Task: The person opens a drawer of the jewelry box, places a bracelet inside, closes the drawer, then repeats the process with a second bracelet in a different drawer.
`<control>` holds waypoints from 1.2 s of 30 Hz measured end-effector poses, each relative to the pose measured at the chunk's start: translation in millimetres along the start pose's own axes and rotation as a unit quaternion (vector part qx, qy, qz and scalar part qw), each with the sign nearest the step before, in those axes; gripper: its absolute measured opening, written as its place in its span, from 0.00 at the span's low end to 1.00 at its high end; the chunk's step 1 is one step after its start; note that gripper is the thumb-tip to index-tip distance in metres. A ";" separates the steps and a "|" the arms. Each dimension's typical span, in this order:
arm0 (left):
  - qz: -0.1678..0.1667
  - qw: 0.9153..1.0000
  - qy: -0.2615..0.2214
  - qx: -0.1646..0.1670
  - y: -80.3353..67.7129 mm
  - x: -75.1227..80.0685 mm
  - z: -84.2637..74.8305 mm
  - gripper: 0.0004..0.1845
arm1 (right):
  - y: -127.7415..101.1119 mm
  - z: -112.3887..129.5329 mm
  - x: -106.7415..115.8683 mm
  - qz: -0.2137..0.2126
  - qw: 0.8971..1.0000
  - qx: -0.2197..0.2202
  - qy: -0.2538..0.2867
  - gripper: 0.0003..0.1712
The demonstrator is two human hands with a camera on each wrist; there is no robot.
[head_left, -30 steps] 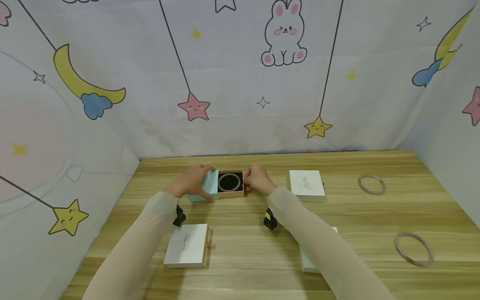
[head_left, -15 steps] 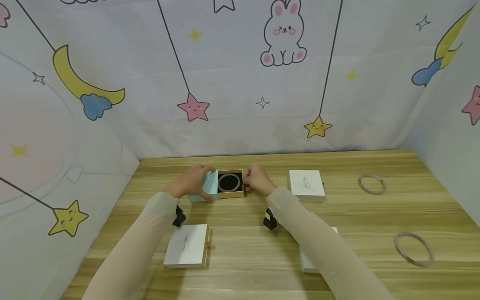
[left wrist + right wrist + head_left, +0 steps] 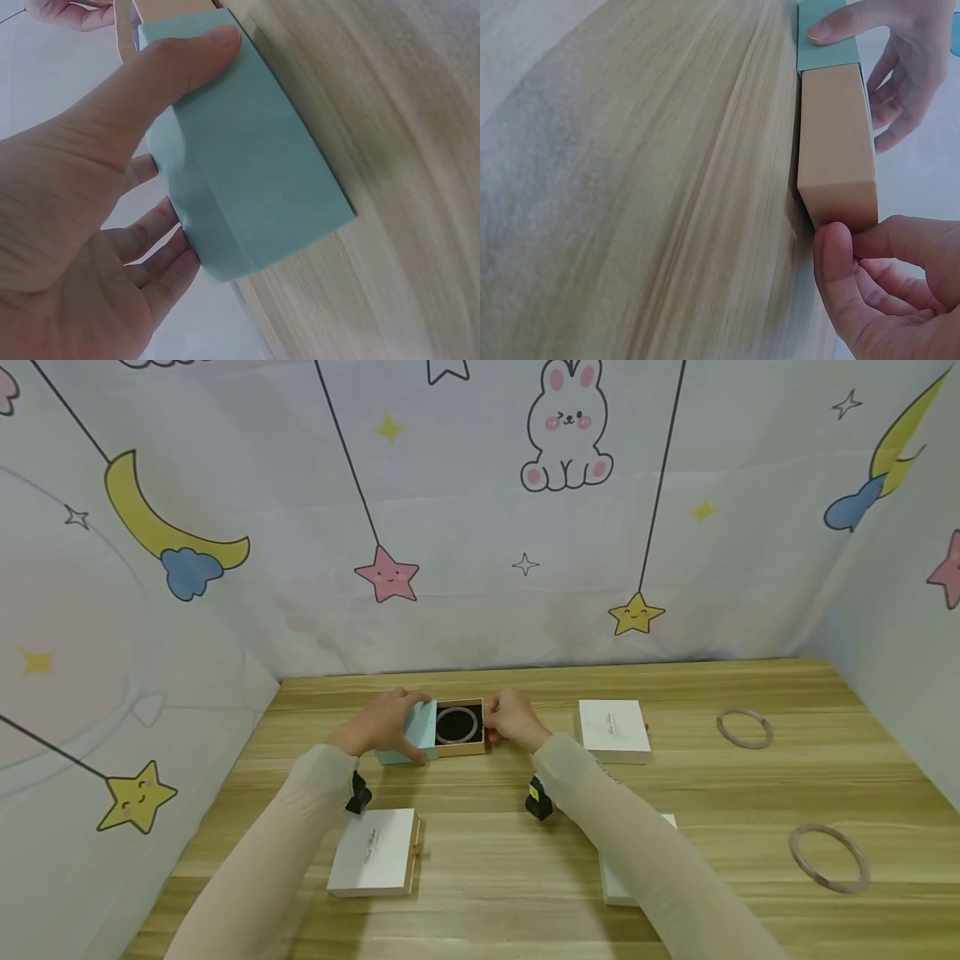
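Both hands work one box at the middle of the bench (image 3: 525,877): the left hand (image 3: 382,722) grips the mint-green sleeve (image 3: 414,737), thumb on its near side, while the right hand (image 3: 510,718) pinches the end of the tan drawer (image 3: 468,745), partly slid out, with a bangle (image 3: 457,724) lying inside

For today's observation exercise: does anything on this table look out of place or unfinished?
Two bangles lie loose on the table, outside any box. Between the hands, the tan drawer stands partly out of its mint sleeve, a bangle inside. Nothing looks damaged.
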State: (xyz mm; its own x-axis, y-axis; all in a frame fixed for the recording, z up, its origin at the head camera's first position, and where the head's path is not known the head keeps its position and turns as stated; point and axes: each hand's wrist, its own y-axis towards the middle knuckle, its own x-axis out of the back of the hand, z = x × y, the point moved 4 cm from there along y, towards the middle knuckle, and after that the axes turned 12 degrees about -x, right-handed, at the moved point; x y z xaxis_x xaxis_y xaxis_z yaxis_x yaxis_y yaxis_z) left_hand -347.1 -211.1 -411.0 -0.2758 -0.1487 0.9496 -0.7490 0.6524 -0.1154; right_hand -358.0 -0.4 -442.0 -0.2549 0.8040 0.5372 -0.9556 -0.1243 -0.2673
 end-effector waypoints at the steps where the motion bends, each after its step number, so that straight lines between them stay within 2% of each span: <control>1: 0.000 1.000 0.000 0.000 0.1 -0.1 0.0 0.54 | 0.1 0.0 -0.2 0.000 1.000 -0.001 0.000 0.12; 28: -0.005 1.000 0.005 -0.012 0.6 -0.3 -1.2 0.54 | 1.1 3.3 -6.2 -0.005 1.000 0.017 0.009 0.12; 36: -0.006 1.000 0.004 -0.008 -0.2 -1.0 -0.1 0.54 | 2.2 4.0 -11.0 -0.006 0.999 0.015 0.031 0.12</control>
State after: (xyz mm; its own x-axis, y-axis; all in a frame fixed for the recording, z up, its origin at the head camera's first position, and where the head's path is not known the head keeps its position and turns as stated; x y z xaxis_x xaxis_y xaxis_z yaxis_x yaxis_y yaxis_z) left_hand -346.6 -210.9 -411.9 -0.2627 -0.1513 0.9529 -0.7420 0.6630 -0.0993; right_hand -357.9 -11.9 -445.3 -0.2345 0.8399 0.4895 -0.9627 -0.1306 -0.2371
